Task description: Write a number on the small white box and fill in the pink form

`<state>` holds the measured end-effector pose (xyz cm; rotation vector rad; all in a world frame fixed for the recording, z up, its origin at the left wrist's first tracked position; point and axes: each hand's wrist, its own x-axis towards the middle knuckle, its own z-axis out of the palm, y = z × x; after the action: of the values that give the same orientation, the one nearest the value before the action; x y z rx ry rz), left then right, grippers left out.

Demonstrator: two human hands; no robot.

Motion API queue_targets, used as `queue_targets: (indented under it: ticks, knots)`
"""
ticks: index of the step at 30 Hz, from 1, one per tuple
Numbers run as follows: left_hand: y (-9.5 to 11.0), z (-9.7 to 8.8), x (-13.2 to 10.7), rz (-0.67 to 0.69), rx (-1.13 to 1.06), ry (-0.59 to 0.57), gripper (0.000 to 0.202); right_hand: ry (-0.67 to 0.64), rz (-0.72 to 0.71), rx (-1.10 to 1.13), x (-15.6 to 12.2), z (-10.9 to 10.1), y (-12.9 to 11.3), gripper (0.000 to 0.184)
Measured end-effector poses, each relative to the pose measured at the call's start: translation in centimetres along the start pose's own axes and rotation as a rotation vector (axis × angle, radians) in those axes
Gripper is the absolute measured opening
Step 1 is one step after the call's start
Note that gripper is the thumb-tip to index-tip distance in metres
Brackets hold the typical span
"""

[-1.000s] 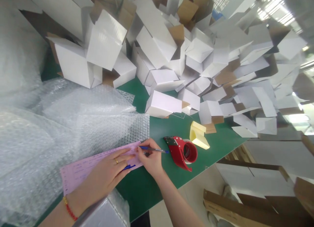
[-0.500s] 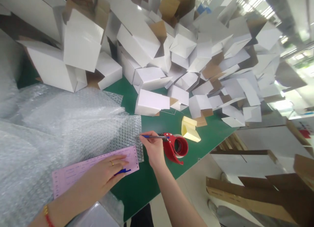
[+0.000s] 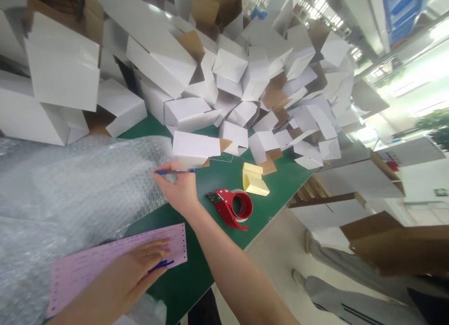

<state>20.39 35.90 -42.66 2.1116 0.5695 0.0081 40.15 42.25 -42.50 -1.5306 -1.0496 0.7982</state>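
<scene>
right hand (image 3: 178, 191) — pen (image 3: 174, 171) — bubble wrap (image 3: 87, 184)

Ahead of us a big heap of white cardboard boxes (image 3: 224, 68) covers the far half of the green desk (image 3: 196, 273), many tipped over with brown insides showing. 1 white box (image 3: 194, 148) lies nearest, at the foot of the heap. To its right we see a red tape dispenser (image 3: 231, 207) lying on the desk, and just beyond it a pale yellow block (image 3: 255, 180). Off the desk's right edge we find flat cardboard sheets (image 3: 354, 175) stacked, with a person's grey trouser legs (image 3: 336, 287) and shoe (image 3: 298, 278) on the floor below.
</scene>
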Motion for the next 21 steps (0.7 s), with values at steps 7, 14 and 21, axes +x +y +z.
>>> queue_targets:
  ticks: [7, 14, 21]
  knots:
    - [0.4, -1.6, 1.2, -0.099, -0.135, 0.009, 0.035, 0.220, -0.079, 0.019, -4.6, -4.0, -1.5, 0.005]
    - [-1.3, -1.2, 2.2, -0.101, -0.218, -0.033, 0.033, 0.070, 0.101, -0.073, -14.0, -4.1, 3.8, 0.007]
    - [-1.9, -0.9, 2.0, -0.131, -0.297, -0.003, 0.034, 0.150, 0.043, -0.190, -13.4, -3.4, 3.8, 0.007]
